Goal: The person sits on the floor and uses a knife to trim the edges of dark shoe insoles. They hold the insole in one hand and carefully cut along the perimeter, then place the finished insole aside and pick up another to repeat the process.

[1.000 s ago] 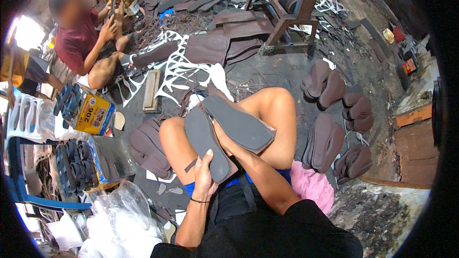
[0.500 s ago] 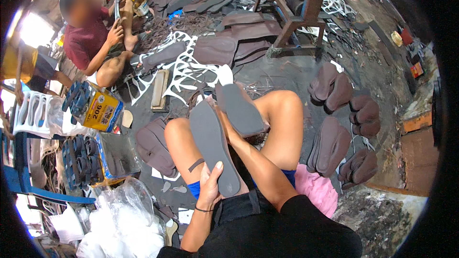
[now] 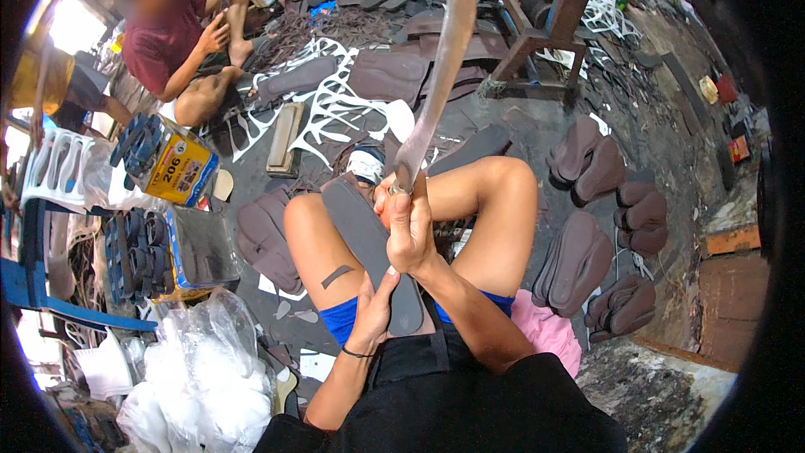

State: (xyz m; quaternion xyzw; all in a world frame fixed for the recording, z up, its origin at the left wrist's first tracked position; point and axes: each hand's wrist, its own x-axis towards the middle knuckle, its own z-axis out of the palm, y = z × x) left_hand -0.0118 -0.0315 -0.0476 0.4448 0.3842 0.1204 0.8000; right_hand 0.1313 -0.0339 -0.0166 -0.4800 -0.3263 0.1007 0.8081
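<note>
My left hand (image 3: 371, 316) is closed round the near end of a flat grey shoe sole (image 3: 359, 216), thumb on top. The sole slants across my lap, its far end by my left knee. My right hand (image 3: 410, 233) grips a long knife by its handle, just above the sole. The curved knife blade (image 3: 443, 75) points up and away from me. Beyond that hand, another grey sole (image 3: 471, 149) lies near my right knee. A thin dark offcut strip (image 3: 337, 277) rests on my left thigh.
Stacked brown soles (image 3: 574, 260) sit on the floor at my right. White cut-out scraps (image 3: 323, 134) and a whetstone-like block (image 3: 286, 141) lie ahead. A metal frame stand (image 3: 537, 42) is farther off. Another person (image 3: 163, 50) sits at far left. Sandals, boxes and plastic bags (image 3: 197, 377) crowd my left.
My right hand has come up from behind the soles, and the knife now shows in it. The second sole has shifted away to the right. My left hand keeps its sole.
</note>
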